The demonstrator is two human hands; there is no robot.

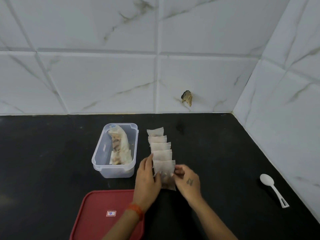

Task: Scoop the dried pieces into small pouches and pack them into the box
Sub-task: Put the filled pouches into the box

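Both hands pinch the nearest pouch (165, 172): left hand (147, 177) on its left edge, right hand (187, 181) on the right. It's light, limp paper; grip edges, don't crush. Box (115, 149) sits just left.

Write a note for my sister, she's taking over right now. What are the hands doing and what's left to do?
Left hand and right hand both pinch the nearest pouch, at the near end of a row of five pouches on the black counter.
Clear box sits left of the row, with pouches already standing inside.
Red lid is off, near the person; white spoon lies far right.
Left: move the row into the box, then close it.
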